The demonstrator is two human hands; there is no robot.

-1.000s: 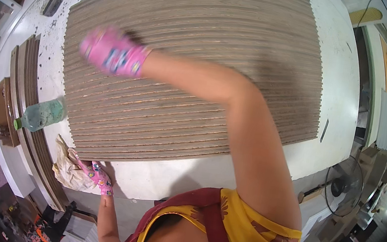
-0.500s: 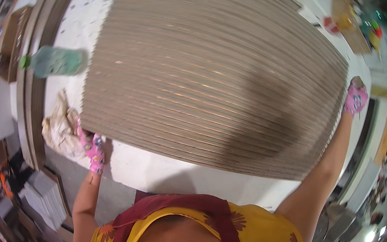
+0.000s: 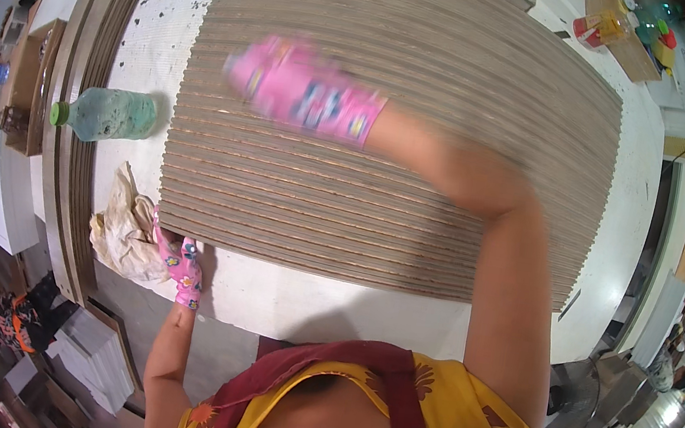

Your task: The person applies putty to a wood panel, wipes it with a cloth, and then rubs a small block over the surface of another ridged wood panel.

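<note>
A large ribbed brown panel [image 3: 424,129] lies flat on a white worktable [image 3: 347,307]. My right hand [image 3: 302,94], in a pink patterned glove, is blurred with motion and lies on the panel's left-middle ribs; whether it holds anything is unclear. My left hand [image 3: 178,265], in a matching pink glove, is at the panel's near left corner, with its fingers hooked on the panel's edge. A crumpled beige cloth [image 3: 126,227] lies right beside that hand.
A green plastic bottle [image 3: 107,113] lies on its side left of the panel. Curved wooden strips [image 3: 77,142] run along the table's left edge. Small bottles and a box [image 3: 626,31] sit at the far right. Stacked boards [image 3: 88,345] lie on the floor.
My right hand swept from the panel's far right edge back across to its left-middle. My left hand stayed at the near left corner beside the cloth.
</note>
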